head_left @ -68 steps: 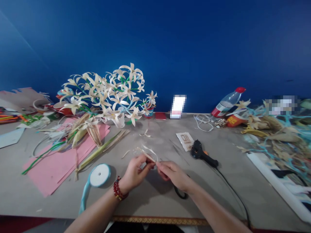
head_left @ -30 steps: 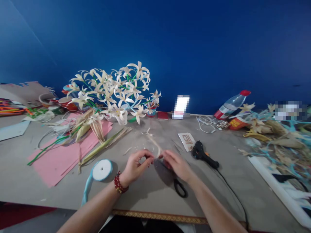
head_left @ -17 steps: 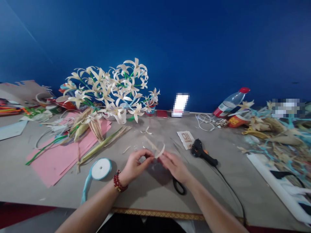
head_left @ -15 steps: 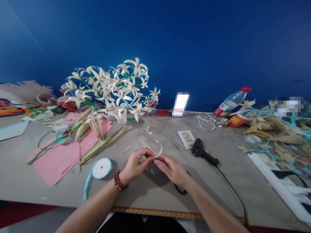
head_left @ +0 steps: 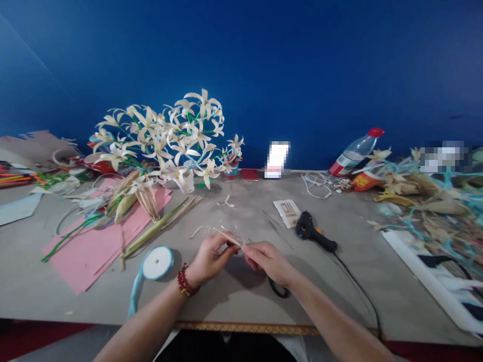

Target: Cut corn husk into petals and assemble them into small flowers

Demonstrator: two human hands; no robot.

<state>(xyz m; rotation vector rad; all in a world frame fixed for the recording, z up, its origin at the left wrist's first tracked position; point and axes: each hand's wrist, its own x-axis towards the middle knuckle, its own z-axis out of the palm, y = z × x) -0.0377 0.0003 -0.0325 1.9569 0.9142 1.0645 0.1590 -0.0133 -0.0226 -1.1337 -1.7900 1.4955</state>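
My left hand (head_left: 209, 260), with a red bead bracelet on the wrist, pinches one end of a thin pale straw strip (head_left: 227, 236) above the grey table (head_left: 241, 301). My right hand (head_left: 266, 259) pinches the same strip's other end, fingertips almost touching the left hand's. Both hands are closed on it. Black scissors (head_left: 278, 290) lie on the table, partly hidden under my right wrist. Small pale straw scraps (head_left: 226, 202) lie just beyond the hands.
A bunch of cream straw flowers (head_left: 169, 141) stands at the back left above pink paper (head_left: 86, 246). A light-blue ribbon spool (head_left: 154, 263) lies left of my hands. A black glue gun (head_left: 313, 234) with its cord, a plastic bottle (head_left: 354, 153) and husk piles (head_left: 426, 201) lie to the right.
The curled strip that stood up between my fingers half a second ago now lies flatter and straighter between both pinches. The hands stay close together; the view shifted slightly.
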